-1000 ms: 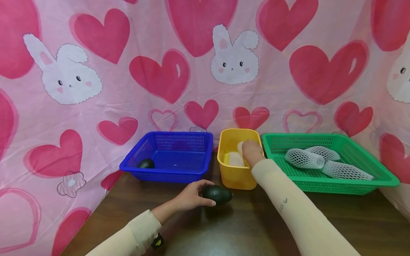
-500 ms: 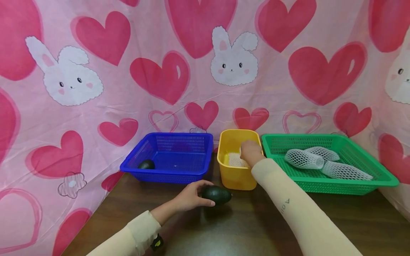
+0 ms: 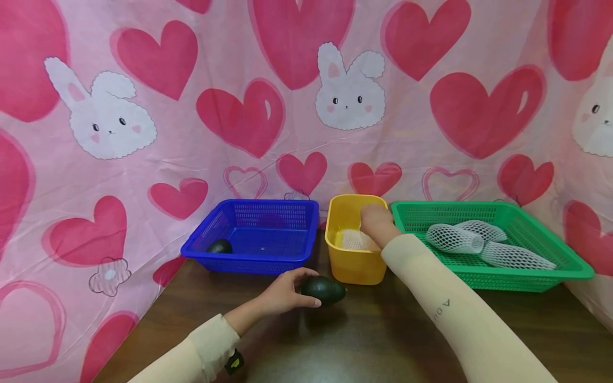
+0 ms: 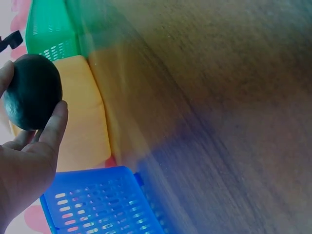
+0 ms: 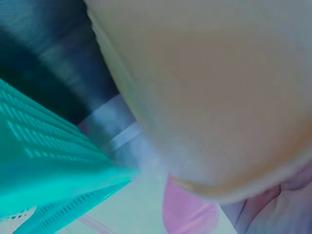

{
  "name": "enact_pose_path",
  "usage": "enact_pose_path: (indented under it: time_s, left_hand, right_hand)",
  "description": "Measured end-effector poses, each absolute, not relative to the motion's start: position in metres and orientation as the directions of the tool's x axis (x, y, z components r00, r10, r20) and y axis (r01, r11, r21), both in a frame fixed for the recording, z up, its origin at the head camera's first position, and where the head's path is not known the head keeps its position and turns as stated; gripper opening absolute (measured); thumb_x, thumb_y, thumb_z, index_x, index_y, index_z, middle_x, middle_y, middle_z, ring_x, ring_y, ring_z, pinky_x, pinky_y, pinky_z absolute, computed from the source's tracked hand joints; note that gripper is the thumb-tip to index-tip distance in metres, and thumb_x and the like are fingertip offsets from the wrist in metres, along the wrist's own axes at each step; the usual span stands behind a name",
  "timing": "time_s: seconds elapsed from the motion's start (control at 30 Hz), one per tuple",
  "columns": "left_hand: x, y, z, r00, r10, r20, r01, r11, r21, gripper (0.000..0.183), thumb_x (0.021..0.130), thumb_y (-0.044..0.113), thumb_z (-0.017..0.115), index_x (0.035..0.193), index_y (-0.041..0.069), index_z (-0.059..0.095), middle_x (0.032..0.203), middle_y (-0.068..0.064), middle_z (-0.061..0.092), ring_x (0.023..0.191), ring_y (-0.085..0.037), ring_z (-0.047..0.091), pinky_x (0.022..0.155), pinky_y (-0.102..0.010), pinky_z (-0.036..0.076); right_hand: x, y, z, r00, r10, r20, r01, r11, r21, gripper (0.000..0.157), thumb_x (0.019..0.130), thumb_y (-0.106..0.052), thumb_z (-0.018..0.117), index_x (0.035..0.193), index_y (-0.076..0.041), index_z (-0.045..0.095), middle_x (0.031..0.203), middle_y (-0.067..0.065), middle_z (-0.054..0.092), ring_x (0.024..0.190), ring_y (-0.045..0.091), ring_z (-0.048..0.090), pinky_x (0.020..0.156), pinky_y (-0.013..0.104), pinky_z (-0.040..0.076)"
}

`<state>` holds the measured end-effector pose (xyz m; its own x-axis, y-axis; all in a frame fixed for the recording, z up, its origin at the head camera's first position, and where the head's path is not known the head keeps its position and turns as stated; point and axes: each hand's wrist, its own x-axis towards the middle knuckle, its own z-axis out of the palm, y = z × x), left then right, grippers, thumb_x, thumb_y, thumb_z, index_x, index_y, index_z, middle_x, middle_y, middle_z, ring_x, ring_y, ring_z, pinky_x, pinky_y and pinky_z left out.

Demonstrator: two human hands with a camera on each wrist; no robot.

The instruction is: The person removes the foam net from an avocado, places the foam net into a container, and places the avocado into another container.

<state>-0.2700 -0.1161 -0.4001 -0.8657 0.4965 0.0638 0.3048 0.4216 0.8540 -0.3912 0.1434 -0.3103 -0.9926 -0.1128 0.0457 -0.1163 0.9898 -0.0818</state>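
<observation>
Left hand (image 3: 286, 292) grips one end of a dark green avocado (image 3: 323, 291), its long axis lying sideways and free end pointing right, just in front of a yellow bin (image 3: 356, 270), with the right hand (image 3: 379, 223) inside, its hidden grasp impossible to tell.

An avocado (image 3: 323, 291) was in the left hand (image 3: 284, 293), over the table (image 3: 335, 354). Beyond and left of that hand stood one basket (image 3: 244, 261), a second avocado (image 3: 220, 246) in its near left corner. The right hand (image 3: 378, 223) was inside a tub (image 3: 357, 270), right of a foam net (image 3: 353, 240). Further right, another basket (image 3: 505, 281) held three more nets (image 3: 517, 256).
</observation>
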Motion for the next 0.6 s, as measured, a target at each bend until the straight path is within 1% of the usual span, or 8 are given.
enact_pose_path:
  time_s: [0.1,0.23,0.43,0.53,0.6]
  left_hand:
    - [-0.269,-0.118,-0.398,-0.870,0.490,0.063,0.302,0.428,0.852,0.054,0.078,0.024,0.083,0.125,0.012,0.059,0.111,-0.002,0.064,0.094,-0.018,0.062,0.080,-0.036,0.053]
    - [-0.268,-0.119,-0.394,-0.871,0.487,0.066,0.306,0.433,0.848,0.054,0.078,0.024,0.083,0.125,0.012,0.059,0.111,-0.002,0.065,0.094,-0.018,0.062,0.080,-0.035,0.053]
    - [-0.267,-0.123,-0.389,-0.872,0.481,0.092,0.327,0.433,0.840,0.057,0.078,0.024,0.083,0.127,0.011,0.058,0.109,-0.003,0.065,0.090,-0.018,0.062,0.077,-0.033,0.053]
    - [-0.265,-0.125,-0.384,-0.874,0.475,0.103,0.335,0.434,0.837,0.058,0.077,0.024,0.083,0.128,0.011,0.057,0.111,-0.005,0.064,0.091,-0.019,0.061,0.077,-0.034,0.053]
    - [-0.264,-0.127,-0.380,-0.875,0.470,0.113,0.343,0.438,0.831,0.058,0.077,0.024,0.083,0.128,0.011,0.057,0.112,-0.005,0.064,0.092,-0.019,0.061,0.079,-0.034,0.053]
  right_hand:
    - [-0.388,0.145,-0.304,-0.987,-0.143,0.075,-0.149,0.986,-0.077,0.015,0.084,-0.016,0.072,0.088,-0.002,0.066,0.086,0.011,0.063,0.083,0.030,0.058,0.075,0.046,0.054]
    - [-0.381,0.149,-0.296,-0.978,-0.183,0.102,-0.194,0.973,-0.122,0.019,0.085,-0.019,0.074,0.089,-0.001,0.066,0.085,0.011,0.064,0.084,0.030,0.058,0.081,0.046,0.052]
    - [-0.368,0.155,-0.284,-0.966,-0.210,0.151,-0.235,0.956,-0.173,0.023,0.085,-0.022,0.075,0.088,0.000,0.067,0.080,0.011,0.062,0.081,0.031,0.059,0.074,0.046,0.054]
    - [-0.361,0.157,-0.278,-0.959,-0.220,0.177,-0.253,0.948,-0.192,0.026,0.084,-0.023,0.076,0.082,0.000,0.065,0.070,0.010,0.058,0.072,0.029,0.058,0.069,0.043,0.055]
    - [-0.357,0.157,-0.275,-0.957,-0.229,0.181,-0.265,0.940,-0.213,0.027,0.085,-0.024,0.075,0.078,-0.002,0.062,0.063,0.007,0.052,0.063,0.026,0.055,0.062,0.038,0.053]
